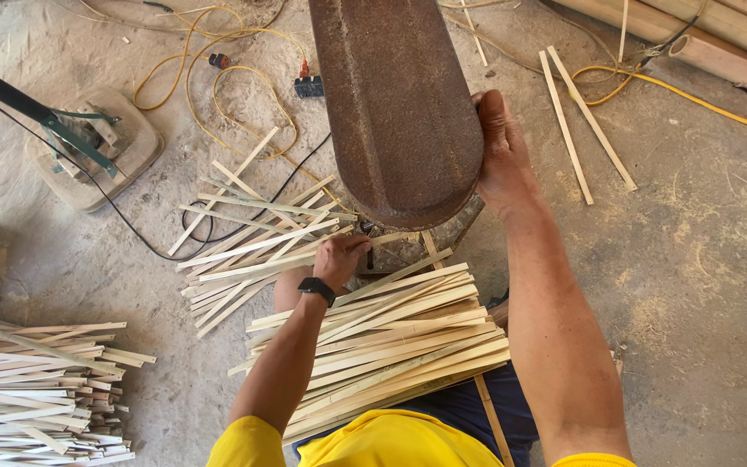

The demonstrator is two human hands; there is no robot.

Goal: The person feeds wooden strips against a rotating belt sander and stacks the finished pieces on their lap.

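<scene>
Your right hand (501,156) grips the rusty brown metal guard (398,104) while your left hand (339,259) pinches a pale bamboo strip (391,239) beneath it, so feed straight, fingertips clear.

A rusty metal guard (397,104) overhangs the middle, crowding the left hand (339,259) beneath it. Bamboo strips (391,342) cover the lap; scattered strips (252,233) block the left floor. Bare floor (702,285) lies open right.
</scene>
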